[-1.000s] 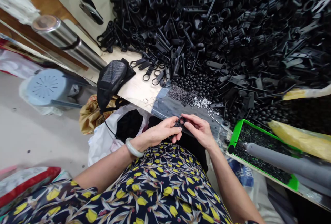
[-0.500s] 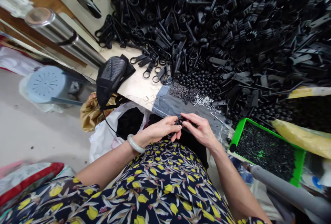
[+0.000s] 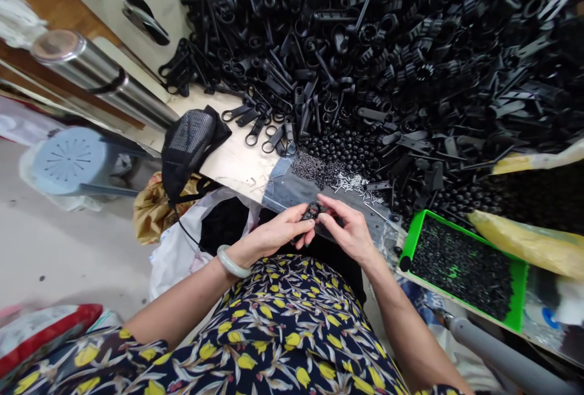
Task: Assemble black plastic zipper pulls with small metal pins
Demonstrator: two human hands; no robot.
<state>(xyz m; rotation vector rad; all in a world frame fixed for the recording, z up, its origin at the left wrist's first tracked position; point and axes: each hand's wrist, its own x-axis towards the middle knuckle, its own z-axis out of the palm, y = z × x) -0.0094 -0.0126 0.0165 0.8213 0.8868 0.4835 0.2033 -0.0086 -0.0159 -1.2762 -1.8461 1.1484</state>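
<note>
left hand (image 3: 292, 224) holds black part (image 3: 312, 210), seemingly ringed.

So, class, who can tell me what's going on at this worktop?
The left hand holds a small black part with a ring-shaped end; the right hand's fingertips are right beside that end. Beyond lies a big heap of black parts, with small round black pieces and silver pins nearer the hands.
</note>
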